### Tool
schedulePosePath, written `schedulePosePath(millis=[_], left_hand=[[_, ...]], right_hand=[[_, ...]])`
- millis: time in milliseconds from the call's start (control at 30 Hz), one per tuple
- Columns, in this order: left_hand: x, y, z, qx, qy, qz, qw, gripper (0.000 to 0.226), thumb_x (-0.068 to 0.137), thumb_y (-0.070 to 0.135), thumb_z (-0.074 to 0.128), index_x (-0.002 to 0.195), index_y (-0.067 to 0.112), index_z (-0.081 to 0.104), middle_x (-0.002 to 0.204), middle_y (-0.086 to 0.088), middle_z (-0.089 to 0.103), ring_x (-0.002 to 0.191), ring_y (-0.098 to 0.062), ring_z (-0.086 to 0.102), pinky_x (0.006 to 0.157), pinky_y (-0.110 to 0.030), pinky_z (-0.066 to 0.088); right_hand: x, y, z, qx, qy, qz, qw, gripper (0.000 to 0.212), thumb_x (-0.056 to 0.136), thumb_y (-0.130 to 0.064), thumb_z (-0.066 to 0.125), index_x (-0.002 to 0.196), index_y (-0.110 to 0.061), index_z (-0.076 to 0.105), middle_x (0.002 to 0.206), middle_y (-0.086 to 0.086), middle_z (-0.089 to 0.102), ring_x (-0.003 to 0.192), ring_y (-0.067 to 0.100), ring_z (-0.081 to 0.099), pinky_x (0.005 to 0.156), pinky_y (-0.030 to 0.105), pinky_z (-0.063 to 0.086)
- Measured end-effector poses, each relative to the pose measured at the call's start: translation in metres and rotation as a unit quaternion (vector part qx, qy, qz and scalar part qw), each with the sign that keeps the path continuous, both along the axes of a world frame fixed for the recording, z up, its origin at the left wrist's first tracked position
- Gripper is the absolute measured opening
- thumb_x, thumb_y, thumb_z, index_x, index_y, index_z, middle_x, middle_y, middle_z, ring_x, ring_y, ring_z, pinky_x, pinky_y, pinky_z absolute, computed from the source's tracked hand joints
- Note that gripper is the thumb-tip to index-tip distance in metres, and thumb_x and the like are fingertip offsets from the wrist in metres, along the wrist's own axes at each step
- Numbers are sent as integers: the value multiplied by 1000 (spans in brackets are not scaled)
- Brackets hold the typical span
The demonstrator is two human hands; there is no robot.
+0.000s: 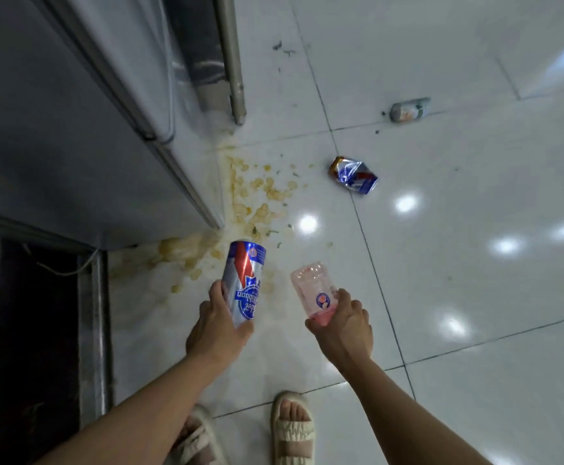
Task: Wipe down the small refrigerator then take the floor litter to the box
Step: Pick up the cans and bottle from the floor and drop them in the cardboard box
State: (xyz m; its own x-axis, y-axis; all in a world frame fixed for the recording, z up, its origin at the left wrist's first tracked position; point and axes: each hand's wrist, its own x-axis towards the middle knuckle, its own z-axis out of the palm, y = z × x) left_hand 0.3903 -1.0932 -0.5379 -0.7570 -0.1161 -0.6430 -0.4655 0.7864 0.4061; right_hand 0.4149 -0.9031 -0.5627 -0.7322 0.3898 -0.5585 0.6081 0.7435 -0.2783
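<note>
Left hand (218,325) wrapped around the lower part of a tall silver, blue and red can (243,283), held above the floor with the top end pointing away from the body. Right hand (342,325) gripping a clear plastic bottle (312,292) at its pinkish end, a round sticker showing just above the fingers; bottle tilted, far end pointing toward the refrigerator. Can and bottle side by side, close but apart.

Grey small refrigerator (72,139) filling the upper left, its lower front corner just beyond the can's top. Yellowish spill with scattered crumbs (257,199) spread over the white tiled floor (475,297) right against that corner and along the refrigerator's base. Crushed blue and silver can (354,176) lying on its side, well to the right of the refrigerator corner, past the spill. Small pale bottle (410,109) lying farther out again, beyond the crushed can. A few dark specks on the tiles near the refrigerator's far edge.

Metal post (232,62) standing just beside the refrigerator's far side. Dark opening with a metal frame below the refrigerator, at the left edge. Two feet in pale sandals (292,427) on the tiles at the bottom, nearer than both hands.
</note>
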Motion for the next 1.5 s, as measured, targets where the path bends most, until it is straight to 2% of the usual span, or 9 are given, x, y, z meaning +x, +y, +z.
schedulePosePath(millis=[200, 400, 567, 733, 900, 967, 1067, 1200, 1500], left_hand=[[-22, 43, 143, 48, 39, -39, 997, 87, 79, 31, 67, 144, 22, 10, 125, -9, 46, 103, -25, 57, 85, -43, 53], [-27, 74, 273, 94, 79, -102, 987, 90, 79, 33, 68, 145, 25, 7, 131, -7, 43, 112, -23, 52, 90, -41, 50], [-21, 94, 361, 129, 118, -164, 971, 91, 79, 35, 67, 146, 25, 6, 131, -4, 44, 110, -19, 53, 90, -38, 50], [-24, 135, 431, 154, 162, -219, 950, 90, 80, 38, 65, 146, 22, 7, 135, -3, 43, 112, -18, 51, 87, -31, 46], [-34, 200, 483, 175, 197, -274, 925, 90, 77, 38, 67, 145, 21, 10, 130, -5, 48, 103, -18, 53, 85, -33, 48], [-37, 232, 498, 184, 205, -295, 915, 90, 79, 36, 67, 146, 19, 9, 131, -6, 48, 98, -15, 53, 78, -28, 47], [-40, 284, 514, 203, 219, -318, 900, 91, 80, 35, 68, 146, 18, 8, 135, -7, 46, 105, -17, 55, 77, -25, 45], [-43, 365, 533, 217, 219, -322, 895, 90, 80, 34, 68, 145, 19, 8, 130, -8, 48, 105, -19, 56, 84, -32, 52], [-58, 540, 574, 246, 234, -323, 883, 85, 80, 31, 69, 142, 21, 14, 127, -6, 50, 103, -16, 56, 80, -28, 51]], right_hand=[[-17, 37, 155, -12, 39, -75, 996, 66, 71, -43, 66, 126, -16, 41, 111, 7, 55, 101, 25, 52, 87, 40, 50], [-5, 66, 300, -27, 78, -141, 987, 70, 66, -50, 68, 123, -19, 43, 106, 4, 57, 94, 23, 58, 83, 42, 54], [16, 91, 401, -35, 125, -192, 973, 64, 65, -47, 66, 118, -18, 44, 101, 5, 60, 88, 24, 64, 78, 42, 56], [31, 125, 487, 13, 164, -239, 957, 63, 64, -45, 64, 118, -17, 46, 103, 5, 59, 94, 26, 58, 82, 37, 52], [44, 175, 547, 10, 212, -288, 934, 56, 62, -42, 60, 111, -17, 47, 96, 7, 64, 91, 27, 61, 81, 39, 54], [50, 203, 564, 23, 230, -300, 926, 57, 63, -42, 62, 113, -17, 47, 98, 7, 63, 92, 28, 60, 81, 40, 53], [58, 251, 580, 37, 253, -317, 913, 60, 66, -44, 65, 116, -17, 46, 100, 7, 62, 93, 27, 60, 82, 40, 53], [69, 331, 594, 31, 277, -330, 902, 62, 66, -43, 64, 119, -17, 44, 100, 8, 64, 95, 27, 60, 84, 39, 52], [72, 513, 634, 74, 318, -331, 885, 64, 70, -45, 67, 121, -14, 44, 107, 10, 58, 100, 30, 55, 84, 39, 50]])
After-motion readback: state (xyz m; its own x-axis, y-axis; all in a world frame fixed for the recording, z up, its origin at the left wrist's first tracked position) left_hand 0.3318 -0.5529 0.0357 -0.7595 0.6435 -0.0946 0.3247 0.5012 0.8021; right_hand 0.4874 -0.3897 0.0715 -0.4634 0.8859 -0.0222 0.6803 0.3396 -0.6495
